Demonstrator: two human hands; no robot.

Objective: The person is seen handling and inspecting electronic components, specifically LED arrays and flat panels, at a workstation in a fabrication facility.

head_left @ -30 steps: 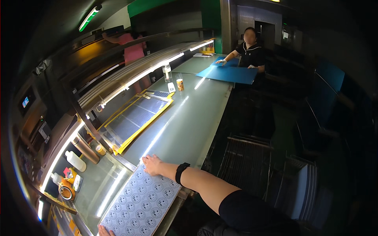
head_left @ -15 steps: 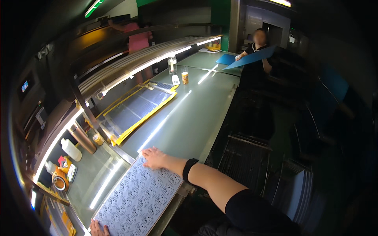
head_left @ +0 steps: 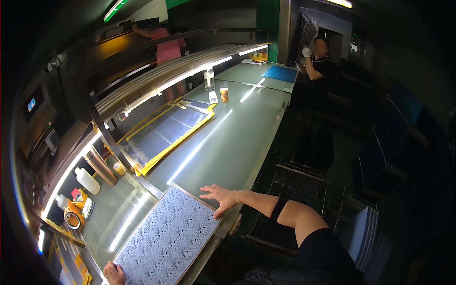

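A large flat panel [head_left: 170,237] with a pattern of round perforated motifs lies on the glass worktable [head_left: 228,142] in front of me. My right hand [head_left: 219,196] rests spread on the panel's far right corner, fingers apart. At the bottom edge my left hand [head_left: 114,274] touches the panel's near left corner; only its fingers show.
A yellow-framed panel [head_left: 166,134] lies further along the table. Bottles [head_left: 88,180], a metal flask [head_left: 100,166] and a tape roll [head_left: 72,219] stand at the left. Small jars [head_left: 224,94] sit midway. A person [head_left: 319,66] stands at the far end by a blue sheet [head_left: 280,73]. Wire racks [head_left: 294,185] stand right.
My right hand has slid along the panel's far edge to its right corner. The person at the far end lifted the blue sheet, set it down and now raises a hand.
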